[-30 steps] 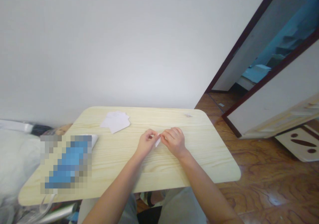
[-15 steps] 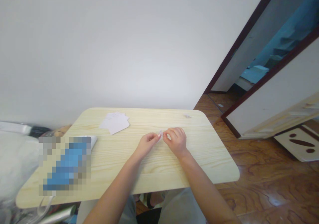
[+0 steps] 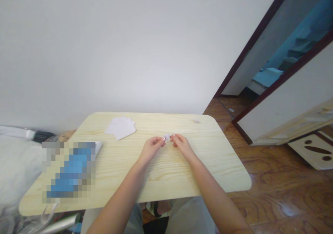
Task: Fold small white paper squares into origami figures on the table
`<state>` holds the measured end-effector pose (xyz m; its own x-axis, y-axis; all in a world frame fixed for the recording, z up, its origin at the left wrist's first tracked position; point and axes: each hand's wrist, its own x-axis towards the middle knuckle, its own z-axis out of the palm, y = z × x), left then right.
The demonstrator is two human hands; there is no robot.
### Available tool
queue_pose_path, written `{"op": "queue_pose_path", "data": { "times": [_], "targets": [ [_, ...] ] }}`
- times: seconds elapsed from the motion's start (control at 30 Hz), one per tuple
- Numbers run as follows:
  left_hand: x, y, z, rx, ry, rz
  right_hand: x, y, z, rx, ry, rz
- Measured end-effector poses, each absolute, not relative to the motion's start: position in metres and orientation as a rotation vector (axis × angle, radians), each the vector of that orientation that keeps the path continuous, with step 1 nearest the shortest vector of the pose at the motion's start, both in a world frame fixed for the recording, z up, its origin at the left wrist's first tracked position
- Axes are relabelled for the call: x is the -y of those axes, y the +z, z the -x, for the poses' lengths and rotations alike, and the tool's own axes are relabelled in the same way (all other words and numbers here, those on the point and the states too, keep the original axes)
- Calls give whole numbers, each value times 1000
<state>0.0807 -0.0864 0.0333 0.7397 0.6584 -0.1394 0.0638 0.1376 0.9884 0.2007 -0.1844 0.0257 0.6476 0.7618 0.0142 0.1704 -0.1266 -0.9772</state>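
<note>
Above the middle of the wooden table, a small piece of white paper (image 3: 167, 137) is pinched between both hands; its exact folded shape is too small to make out. My left hand (image 3: 153, 146) grips its left side with thumb and fingers closed. On the other side, my right hand (image 3: 181, 143) holds the paper's right edge between thumb and fingertips. Several white paper sheets (image 3: 122, 128) lie overlapped on the table to the left, beyond my left hand. A tiny whitish object (image 3: 197, 121) rests near the far right corner.
The pale table (image 3: 125, 185) has rounded corners and meets a white wall (image 3: 156, 53). A blurred-out device with a blue screen (image 3: 73, 170) lies at the left, with a white cable (image 3: 49, 213) hanging off. A doorway and wooden floor (image 3: 270, 182) are at the right.
My right hand has turned and its fingers have flattened out along the paper's right side. More of the white paper shows between my hands now. The sheets have stayed put.
</note>
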Motion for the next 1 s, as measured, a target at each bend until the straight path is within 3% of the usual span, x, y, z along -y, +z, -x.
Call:
{"op": "queue_pose_path", "data": {
  "times": [0.13,0.8,1.0],
  "targets": [
    [87,32,-80,-625,430,-1374,182,23,-200,658,861,1442],
    [85,29,-83,-672,281,-738,180,28,-199,118,1179,991],
    [85,32,-84,-703,256,-618,180,28,-200,169,1173,1059]
  ]
}}
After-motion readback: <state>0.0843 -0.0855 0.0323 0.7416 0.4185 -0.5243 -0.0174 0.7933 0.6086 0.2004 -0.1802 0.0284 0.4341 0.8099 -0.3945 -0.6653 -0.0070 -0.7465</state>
